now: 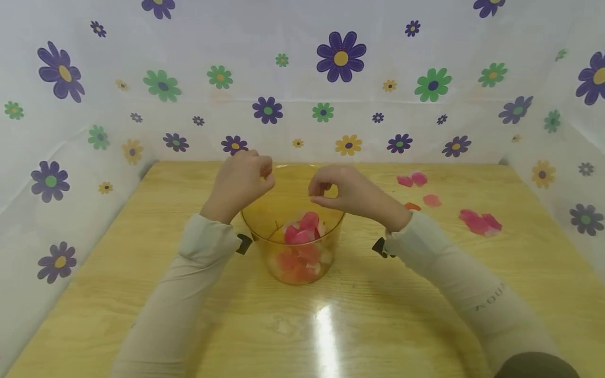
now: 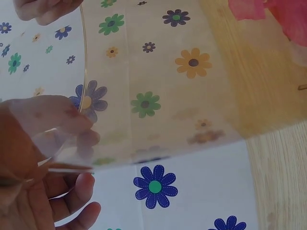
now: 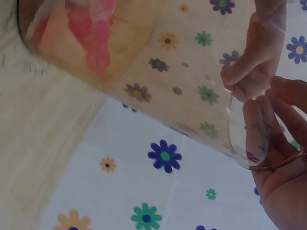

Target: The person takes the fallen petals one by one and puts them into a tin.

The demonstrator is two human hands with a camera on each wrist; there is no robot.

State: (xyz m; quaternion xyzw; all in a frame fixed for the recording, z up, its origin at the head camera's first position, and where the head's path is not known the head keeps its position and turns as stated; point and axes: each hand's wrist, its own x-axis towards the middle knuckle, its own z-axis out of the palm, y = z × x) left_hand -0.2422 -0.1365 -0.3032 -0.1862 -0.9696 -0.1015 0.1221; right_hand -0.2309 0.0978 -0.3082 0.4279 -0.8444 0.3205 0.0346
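A see-through amber bowl point(image 1: 264, 223) stands on the table with a heap of pink, red and pale petals point(image 1: 302, 233) inside. Above its left rim is my left hand point(image 1: 241, 181), fingers loosely bent. Over the right side of the rim, my right hand point(image 1: 347, 191) has its thumb and fingers curved with a gap between them. In the left wrist view, the left fingers point(image 2: 84, 184) show apart, partly behind the clear wall. The right wrist view has the right fingers point(image 3: 268, 129) spread near the rim. No petal shows in either hand.
On the wooden table point(image 1: 402, 315), loose petals lie to the right of the bowl: a pink pair point(image 1: 413, 179), a pale one point(image 1: 432, 200), a red one point(image 1: 412, 207) and a larger pink cluster point(image 1: 479, 222). A flower-print cloth point(image 1: 302, 79) surrounds the back and sides.
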